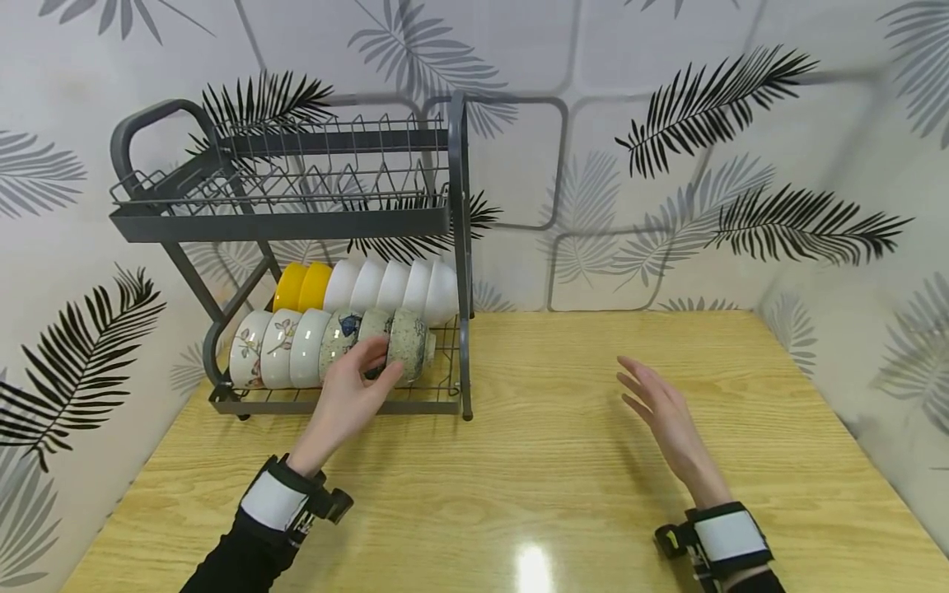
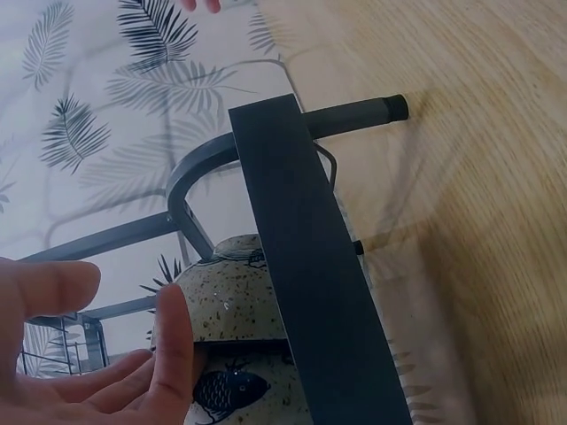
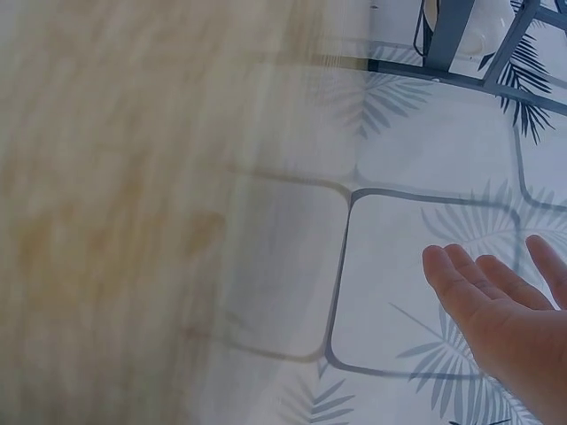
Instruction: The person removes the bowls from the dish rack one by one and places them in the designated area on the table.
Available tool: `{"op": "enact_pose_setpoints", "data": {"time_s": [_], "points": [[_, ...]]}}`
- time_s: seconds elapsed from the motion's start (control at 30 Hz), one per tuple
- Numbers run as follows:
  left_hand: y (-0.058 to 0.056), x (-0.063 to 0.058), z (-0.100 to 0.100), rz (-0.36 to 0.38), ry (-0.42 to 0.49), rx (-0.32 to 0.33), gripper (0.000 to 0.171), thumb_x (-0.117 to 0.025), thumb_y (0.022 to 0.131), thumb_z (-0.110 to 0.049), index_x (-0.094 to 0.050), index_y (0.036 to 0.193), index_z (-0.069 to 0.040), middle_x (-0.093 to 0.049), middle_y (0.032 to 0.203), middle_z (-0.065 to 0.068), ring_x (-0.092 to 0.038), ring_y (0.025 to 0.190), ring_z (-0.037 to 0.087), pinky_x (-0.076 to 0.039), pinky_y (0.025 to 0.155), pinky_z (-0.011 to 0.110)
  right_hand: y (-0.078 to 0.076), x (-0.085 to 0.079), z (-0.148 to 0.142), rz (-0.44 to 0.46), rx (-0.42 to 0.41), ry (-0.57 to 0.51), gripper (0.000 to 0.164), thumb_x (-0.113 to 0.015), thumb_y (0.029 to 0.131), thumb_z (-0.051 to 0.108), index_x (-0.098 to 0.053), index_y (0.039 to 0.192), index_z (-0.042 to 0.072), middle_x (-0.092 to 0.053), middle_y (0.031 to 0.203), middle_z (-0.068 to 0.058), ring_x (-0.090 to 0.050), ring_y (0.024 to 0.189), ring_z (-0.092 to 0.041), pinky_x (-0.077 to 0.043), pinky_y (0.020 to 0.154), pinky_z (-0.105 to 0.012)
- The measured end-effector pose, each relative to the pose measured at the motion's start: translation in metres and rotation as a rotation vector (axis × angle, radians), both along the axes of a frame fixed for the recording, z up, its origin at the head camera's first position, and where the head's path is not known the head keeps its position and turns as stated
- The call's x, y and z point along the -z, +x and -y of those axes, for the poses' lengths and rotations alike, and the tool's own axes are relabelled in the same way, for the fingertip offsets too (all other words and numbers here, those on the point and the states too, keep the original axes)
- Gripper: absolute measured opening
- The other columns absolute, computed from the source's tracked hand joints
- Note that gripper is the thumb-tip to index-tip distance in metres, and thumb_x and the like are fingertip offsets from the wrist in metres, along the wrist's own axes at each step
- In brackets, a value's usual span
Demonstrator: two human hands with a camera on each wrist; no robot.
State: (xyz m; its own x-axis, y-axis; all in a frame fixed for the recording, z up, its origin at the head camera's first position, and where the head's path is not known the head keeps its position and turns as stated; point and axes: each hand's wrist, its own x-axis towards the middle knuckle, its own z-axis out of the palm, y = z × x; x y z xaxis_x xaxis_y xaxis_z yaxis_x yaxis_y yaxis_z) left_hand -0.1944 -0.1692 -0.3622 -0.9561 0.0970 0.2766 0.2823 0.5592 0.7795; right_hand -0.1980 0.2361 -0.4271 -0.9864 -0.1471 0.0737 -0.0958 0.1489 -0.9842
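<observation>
On the lower tier of a dark grey dish rack (image 1: 341,407), a front row of bowls stands on edge. Its right end holds speckled bowls, the outermost speckled bowl (image 1: 408,346) having its foot toward the right. My left hand (image 1: 354,394) is at these bowls, fingertips right at the outermost one's rim and thumb apart from the fingers. In the left wrist view, the fingers (image 2: 173,341) overlap the edge of the speckled bowl (image 2: 229,297), and a bowl with a dark fish (image 2: 232,390) shows below. My right hand (image 1: 667,416) hovers over the table's right side, fingers extended, holding nothing.
White bowls, some with flowers (image 1: 278,350), fill the front row's left part. Behind them stand two yellow bowls (image 1: 315,286) and several plain white bowls (image 1: 441,292). The rack's upper tier (image 1: 296,222) and right post (image 1: 465,329) frame them. The wooden table (image 1: 534,469) meets a leaf-patterned wall covering.
</observation>
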Motion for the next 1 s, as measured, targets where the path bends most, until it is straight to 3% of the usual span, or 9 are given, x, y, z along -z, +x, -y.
{"op": "enact_pose_setpoints", "data": {"time_s": [0.17, 0.3, 0.47, 0.57, 0.67, 1.0], "points": [[-0.006, -0.002, -0.002, 0.036, -0.020, -0.016, 0.052, -0.060, 0.101, -0.018, -0.046, 0.147, 0.003, -0.054, 0.145, 0.029, -0.058, 0.129, 0.043, -0.050, 0.107, 0.052, -0.003, -0.002, 0.002, -0.001, -0.002, -0.007, 0.070, -0.026, 0.109, 0.052, -0.028, 0.157, 0.001, -0.022, 0.167, -0.017, -0.024, 0.153, -0.040, -0.037, 0.121, -0.034], [-0.010, -0.002, -0.004, 0.067, -0.004, -0.015, 0.055, -0.059, 0.102, -0.018, -0.042, 0.149, 0.003, -0.053, 0.143, 0.032, -0.059, 0.127, 0.044, -0.060, 0.092, 0.045, -0.006, -0.004, 0.005, -0.007, -0.005, -0.021, 0.071, -0.026, 0.109, 0.051, -0.028, 0.157, 0.000, -0.022, 0.168, -0.017, -0.023, 0.153, -0.041, -0.034, 0.123, -0.040], [-0.014, -0.001, -0.007, 0.081, 0.036, -0.008, 0.056, -0.060, 0.101, -0.014, -0.040, 0.150, 0.006, -0.054, 0.140, 0.036, -0.071, 0.102, 0.042, -0.062, 0.063, 0.030, -0.010, -0.007, 0.009, -0.011, -0.001, -0.026, 0.071, -0.027, 0.109, 0.052, -0.028, 0.157, 0.000, -0.023, 0.168, -0.016, -0.024, 0.153, -0.039, -0.031, 0.124, -0.046], [-0.017, 0.000, -0.009, 0.080, 0.044, -0.025, 0.056, -0.061, 0.101, -0.013, -0.040, 0.149, 0.007, -0.054, 0.139, 0.036, -0.074, 0.075, 0.032, -0.060, 0.057, 0.027, -0.014, -0.009, 0.014, -0.013, -0.006, -0.036, 0.070, -0.028, 0.109, 0.051, -0.029, 0.157, 0.000, -0.023, 0.167, -0.015, -0.025, 0.153, -0.038, -0.029, 0.124, -0.049], [-0.019, 0.001, -0.010, 0.081, 0.053, -0.040, 0.057, -0.062, 0.100, -0.013, -0.040, 0.149, 0.007, -0.055, 0.138, 0.036, -0.070, 0.058, 0.021, -0.060, 0.056, 0.026, -0.018, -0.010, 0.019, -0.018, -0.011, -0.050, 0.070, -0.029, 0.109, 0.050, -0.029, 0.156, 0.000, -0.024, 0.167, -0.015, -0.026, 0.154, -0.037, -0.028, 0.124, -0.052], [-0.025, 0.001, -0.016, 0.084, 0.072, -0.071, 0.052, -0.064, 0.098, -0.009, -0.047, 0.144, 0.007, -0.069, 0.117, 0.030, -0.058, 0.044, 0.007, -0.056, 0.049, 0.027, -0.027, -0.011, 0.028, -0.032, -0.023, -0.093, 0.068, -0.030, 0.109, 0.048, -0.029, 0.156, -0.003, -0.025, 0.167, -0.017, -0.025, 0.153, -0.037, -0.025, 0.125, -0.055]]}}
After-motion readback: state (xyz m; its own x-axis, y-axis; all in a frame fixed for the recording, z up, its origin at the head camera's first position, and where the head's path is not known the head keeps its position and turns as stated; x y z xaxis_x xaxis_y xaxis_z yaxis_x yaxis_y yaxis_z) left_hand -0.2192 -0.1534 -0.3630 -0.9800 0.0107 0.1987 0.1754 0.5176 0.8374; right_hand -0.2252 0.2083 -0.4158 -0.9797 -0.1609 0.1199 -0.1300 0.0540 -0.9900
